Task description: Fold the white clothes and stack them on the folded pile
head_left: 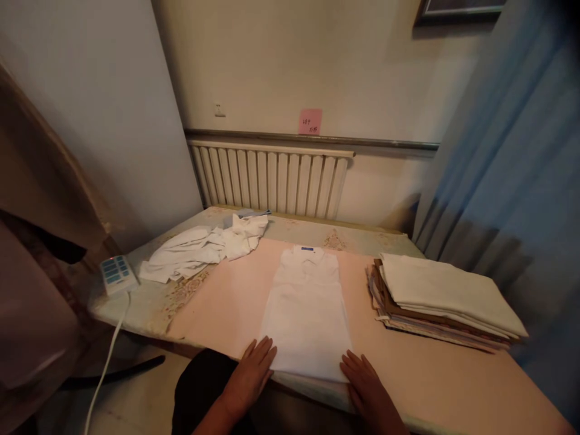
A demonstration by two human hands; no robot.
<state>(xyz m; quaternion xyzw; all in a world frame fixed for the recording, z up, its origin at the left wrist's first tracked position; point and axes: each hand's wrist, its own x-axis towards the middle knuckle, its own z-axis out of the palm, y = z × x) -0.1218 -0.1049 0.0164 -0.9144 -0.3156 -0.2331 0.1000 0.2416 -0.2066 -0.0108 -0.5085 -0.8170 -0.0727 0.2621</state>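
A white shirt [308,308] lies flat in front of me, its sides folded into a long narrow shape. Its collar end, with a small blue label [307,248], points to the far side of the table. My left hand [254,366] rests with fingers stretched out at the near left corner of the shirt. At the near right corner my right hand [362,380] lies flat, fingertips touching the cloth edge. Neither hand grips anything.
A stack of folded cloths [444,302] sits on the right of the pink-covered table [217,308]. Crumpled white garments [203,246] lie at the back left. A white power strip [118,273] with a cord is at the left edge. A radiator [272,178] stands behind.
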